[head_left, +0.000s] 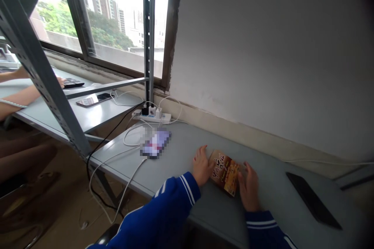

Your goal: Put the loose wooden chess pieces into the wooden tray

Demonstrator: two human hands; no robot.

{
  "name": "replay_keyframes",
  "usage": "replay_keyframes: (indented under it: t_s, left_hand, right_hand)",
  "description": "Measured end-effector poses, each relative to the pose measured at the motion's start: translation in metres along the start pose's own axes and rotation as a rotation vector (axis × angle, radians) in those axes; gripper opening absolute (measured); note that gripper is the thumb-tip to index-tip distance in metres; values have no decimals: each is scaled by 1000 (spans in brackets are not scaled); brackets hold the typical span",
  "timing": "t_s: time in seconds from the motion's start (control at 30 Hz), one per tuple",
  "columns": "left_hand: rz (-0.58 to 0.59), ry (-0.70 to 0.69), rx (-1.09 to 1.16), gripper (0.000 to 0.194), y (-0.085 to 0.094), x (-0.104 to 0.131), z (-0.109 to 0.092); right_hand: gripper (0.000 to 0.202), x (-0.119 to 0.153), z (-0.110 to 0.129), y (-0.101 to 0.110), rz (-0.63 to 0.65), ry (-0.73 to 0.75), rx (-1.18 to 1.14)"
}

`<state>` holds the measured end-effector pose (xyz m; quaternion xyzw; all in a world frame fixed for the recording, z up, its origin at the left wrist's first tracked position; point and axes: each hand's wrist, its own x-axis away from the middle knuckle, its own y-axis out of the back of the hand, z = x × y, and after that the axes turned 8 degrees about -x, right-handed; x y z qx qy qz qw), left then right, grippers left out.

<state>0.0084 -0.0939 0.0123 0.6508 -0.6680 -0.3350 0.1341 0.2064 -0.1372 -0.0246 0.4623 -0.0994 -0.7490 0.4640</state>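
Fingers [204,151] of my left hand [201,167] lie spread and flat against the left edge of the small brown-and-orange printed snack packet [224,171], while my right hand [249,188] rests its fingers close together along the packet's right edge. Neither hand pinches or lifts it; both simply bracket it from the sides. From the head camera, the packet lies flat on the pale grey metal tabletop [187,151], tilted slightly, near the front edge and between my blue sleeves with white stripes [175,206].

Judging by this, the packet looks unopened, so handling it has barely begun.

To my left a phone with a lit screen [155,143] lies on the table, its white cable [128,179] running off the edge, with a white power strip [152,116] by the wall. A flat black slab [312,200] sits well apart on my right. Another person's arm [20,97] rests on the next table.
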Motion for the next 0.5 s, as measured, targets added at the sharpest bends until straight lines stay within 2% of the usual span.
replay_keyframes:
  t_s: [0.03,0.1,0.17,0.23,0.33,0.43,0.5]
  left_hand:
    - [-8,-12,35,57,3,8,3]
    - [-91,9,137,51,10,31,8]
    - [-129,45,280,45,18,60,12]
    - [-111,85,430,41,26,92,16]
    - [62,97,640,39,42,132,23]
    - [465,42,693,41,69,151,28]
    - [619,85,615,39,91,156,28]
  right_hand:
    - [60,1,3,-1,35,99,4]
    - [60,3,11,-3,198,249,25]
    - [60,4,20,-6,371,325,94]
    - [58,5,27,-9,441,339,181]
    - [56,5,29,-13,429,341,223]
    - [56,4,24,-15,421,336,219]
    - [57,2,20,-17,418,326,199]
